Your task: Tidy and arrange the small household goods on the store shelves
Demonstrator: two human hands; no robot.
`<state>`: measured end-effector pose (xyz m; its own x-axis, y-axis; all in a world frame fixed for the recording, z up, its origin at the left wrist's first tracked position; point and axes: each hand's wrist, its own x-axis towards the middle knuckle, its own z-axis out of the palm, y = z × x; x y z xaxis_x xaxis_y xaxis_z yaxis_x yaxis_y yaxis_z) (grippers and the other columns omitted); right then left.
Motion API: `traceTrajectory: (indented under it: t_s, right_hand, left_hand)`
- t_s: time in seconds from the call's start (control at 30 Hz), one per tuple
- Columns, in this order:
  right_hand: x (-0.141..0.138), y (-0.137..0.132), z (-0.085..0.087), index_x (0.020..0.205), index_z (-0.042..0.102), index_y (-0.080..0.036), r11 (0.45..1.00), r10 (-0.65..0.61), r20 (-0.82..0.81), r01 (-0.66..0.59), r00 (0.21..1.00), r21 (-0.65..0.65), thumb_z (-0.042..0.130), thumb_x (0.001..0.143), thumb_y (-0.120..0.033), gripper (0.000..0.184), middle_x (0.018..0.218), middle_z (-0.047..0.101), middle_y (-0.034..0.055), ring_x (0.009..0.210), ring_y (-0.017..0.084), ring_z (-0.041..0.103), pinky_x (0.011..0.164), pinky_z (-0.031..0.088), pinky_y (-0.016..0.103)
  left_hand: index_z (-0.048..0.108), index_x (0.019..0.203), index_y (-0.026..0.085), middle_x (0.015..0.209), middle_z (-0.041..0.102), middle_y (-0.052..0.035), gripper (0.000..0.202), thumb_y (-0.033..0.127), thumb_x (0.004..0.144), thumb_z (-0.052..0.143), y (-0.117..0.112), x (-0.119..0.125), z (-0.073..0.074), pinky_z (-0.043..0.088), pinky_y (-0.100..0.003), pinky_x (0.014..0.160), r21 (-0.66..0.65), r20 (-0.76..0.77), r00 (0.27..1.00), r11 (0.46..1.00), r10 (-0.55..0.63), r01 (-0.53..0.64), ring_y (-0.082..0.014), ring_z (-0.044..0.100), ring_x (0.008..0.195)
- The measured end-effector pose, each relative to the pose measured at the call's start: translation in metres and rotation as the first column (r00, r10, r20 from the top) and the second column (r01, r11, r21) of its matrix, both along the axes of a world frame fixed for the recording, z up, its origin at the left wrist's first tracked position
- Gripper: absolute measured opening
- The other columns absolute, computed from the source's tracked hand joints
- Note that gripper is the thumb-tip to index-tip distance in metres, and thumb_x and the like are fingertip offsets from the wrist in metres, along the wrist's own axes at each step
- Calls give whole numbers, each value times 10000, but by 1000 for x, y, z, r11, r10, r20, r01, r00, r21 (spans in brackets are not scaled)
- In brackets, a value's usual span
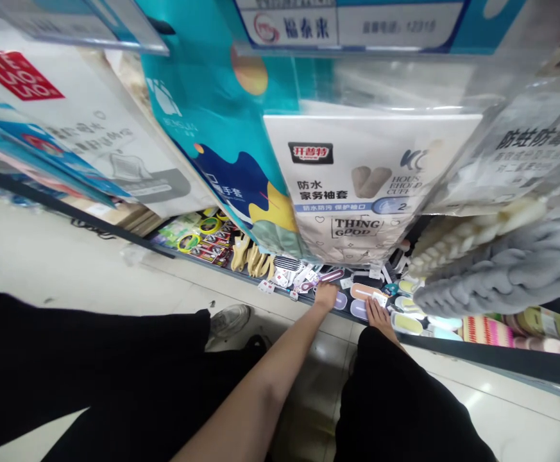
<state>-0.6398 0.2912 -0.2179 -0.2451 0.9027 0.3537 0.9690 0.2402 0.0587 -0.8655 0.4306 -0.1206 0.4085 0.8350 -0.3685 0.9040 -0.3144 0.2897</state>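
My left hand (326, 296) reaches down on a bare arm to the front of the lowest shelf. It touches the goods beside a lavender oval box (340, 301). Its fingers point away from me and are hidden. My right hand (377, 314) comes out from behind black cloth. Its fingers lie stretched out against an orange-lidded oval box (362, 291) and a pale blue one (359, 310). A small white label (381, 299) sits by its fingertips. Several more oval boxes with yellow lids (406, 323) lie to the right.
Hanging packs crowd the view above: a white sleeve-cover pack (356, 186), a teal glove pack (222, 147) and a grey fluffy item (505, 269). My shoe (230, 319) stands on the pale tiled floor (58, 256). Small carded goods (289, 277) fill the low shelf.
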Motion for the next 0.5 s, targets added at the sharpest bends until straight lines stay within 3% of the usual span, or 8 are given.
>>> traceTrajectory:
  t_s: [0.07,0.13,0.33,0.43,0.5]
  right_hand:
    - [2,0,0,1648,116,-156,1000,14,13,-14,1000,-9,304,1022,-95,656,1578,363,103,1443,234,411,1132,323,383]
    - [3,-1,0,1647,116,-146,1000,21,12,-21,1000,-21,301,1023,-105,652,1582,360,106,1449,237,401,1130,328,389]
    - [2,-2,-5,1646,146,-153,1000,-15,-15,15,1000,3,340,1026,-128,651,1542,431,134,1403,254,461,1159,301,419]
    - [2,-2,-8,1647,142,-168,998,-25,-3,25,1000,56,373,1023,-118,667,1520,462,133,1379,254,488,1180,271,429]
    - [3,-2,-9,1647,135,-186,998,-43,-7,44,999,54,389,1015,-97,687,1517,468,127,1373,250,496,1181,275,427]
  left_hand:
    - [744,1100,157,1192,686,-183,338,153,935,450,2,-3,-1,477,-508,1045,15,-25,997,997,78,-77,-328,582,1240]
    - [755,1060,140,1195,677,-197,315,171,935,468,2,-3,-3,510,-491,996,6,-29,995,995,100,-100,-339,575,1246]
    - [762,933,149,1171,687,-158,279,110,901,487,-12,16,-9,553,-365,926,-29,58,998,999,27,-25,-270,617,1173]
    - [743,1024,192,1173,691,-116,282,154,930,479,-16,19,-7,548,-318,942,3,119,992,999,44,-44,-228,621,1160]
    - [692,1170,211,1255,655,-109,357,206,985,386,-12,9,-3,509,-334,1034,68,156,982,991,103,-114,-212,590,1205]
